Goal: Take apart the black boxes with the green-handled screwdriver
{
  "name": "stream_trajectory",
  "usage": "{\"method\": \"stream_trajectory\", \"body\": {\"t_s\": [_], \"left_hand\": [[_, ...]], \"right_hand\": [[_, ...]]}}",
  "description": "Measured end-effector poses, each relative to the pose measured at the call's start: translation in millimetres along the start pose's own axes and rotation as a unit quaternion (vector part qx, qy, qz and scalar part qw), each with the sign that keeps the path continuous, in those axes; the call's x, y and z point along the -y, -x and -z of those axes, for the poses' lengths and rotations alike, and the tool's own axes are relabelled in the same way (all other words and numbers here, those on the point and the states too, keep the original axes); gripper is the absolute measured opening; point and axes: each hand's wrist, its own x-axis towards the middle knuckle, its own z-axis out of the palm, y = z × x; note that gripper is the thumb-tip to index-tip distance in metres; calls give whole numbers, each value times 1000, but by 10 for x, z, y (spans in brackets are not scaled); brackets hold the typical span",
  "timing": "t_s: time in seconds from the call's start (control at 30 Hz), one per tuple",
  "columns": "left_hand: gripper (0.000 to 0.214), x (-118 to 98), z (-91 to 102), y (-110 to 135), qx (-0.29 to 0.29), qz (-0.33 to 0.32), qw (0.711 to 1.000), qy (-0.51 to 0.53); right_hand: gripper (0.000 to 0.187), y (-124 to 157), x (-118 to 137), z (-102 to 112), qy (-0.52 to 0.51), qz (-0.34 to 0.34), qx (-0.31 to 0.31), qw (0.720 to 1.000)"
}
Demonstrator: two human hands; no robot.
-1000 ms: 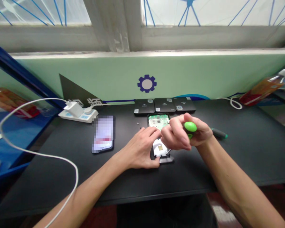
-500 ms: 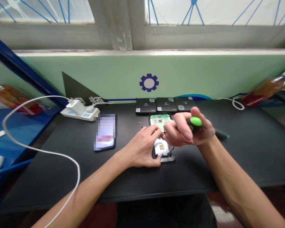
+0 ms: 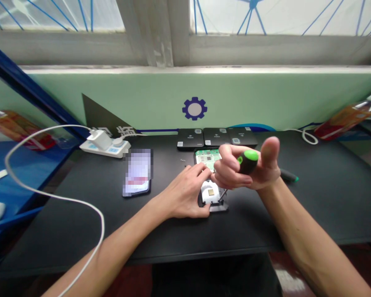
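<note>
My right hand [image 3: 245,169] is closed around a screwdriver [image 3: 247,161] with a black and green handle, its thumb lifted off. The thin shaft slants down to the near edge of a small black device housing [image 3: 219,208]. My left hand [image 3: 188,192] grips that housing from the left, thumb at the near edge and fingers at the far side. Inside the housing lies a white plate [image 3: 207,194] with a gold-coloured square. Just beyond the fingers is a green circuit board [image 3: 206,156] in a black case, partly hidden by my right hand.
Three flat black boxes [image 3: 216,137] line the back of the black table [image 3: 160,243]. Several tiny screws [image 3: 182,160] lie left of the board. A phone [image 3: 138,171], a power strip [image 3: 106,148] with a white cable [image 3: 91,205], and a green-tipped tool [image 3: 289,176] are also there.
My right thumb has lifted away from the screwdriver handle, and the handle has turned and tilted slightly left. The left hand and the housing have stayed in place.
</note>
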Motion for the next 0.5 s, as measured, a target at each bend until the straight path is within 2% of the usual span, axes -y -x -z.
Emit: {"method": "stream_trajectory", "body": {"t_s": [0.1, 0.2, 0.3, 0.33, 0.37, 0.4, 0.43, 0.47, 0.5], "left_hand": [[54, 3, 52, 26, -16, -10, 1000, 14], [34, -23, 189, 41, -88, -26, 995, 38], [10, -215, 364, -4, -174, -61, 981, 65], [9, -344, 401, -22, -177, -80, 978, 77], [8, -511, 412, -26, -156, -86, 979, 98], [5, -711, 387, -8, -111, -90, 981, 130], [3, -939, 320, 44, -35, -95, 980, 169], [10, -1186, 206, 137, 32, -88, 972, 215], [18, -1442, 50, 272, 75, -64, 958, 270]], "right_hand": [[48, 2, 13, 22, 10, 0, 1, 1000], [43, 10, 21, 26, 23, 17, 5, 1000], [40, 20, 17, 7, 27, 31, 9, 999], [41, 24, 15, 0, 29, 34, 6, 999], [41, 27, 13, -6, 34, 38, 2, 999], [43, 32, 12, -10, 40, 40, -3, 998], [44, 36, 12, -11, 48, 41, -7, 998], [47, 40, 12, -8, 57, 39, -9, 998], [49, 44, 13, -2, 63, 35, -10, 997]]}}
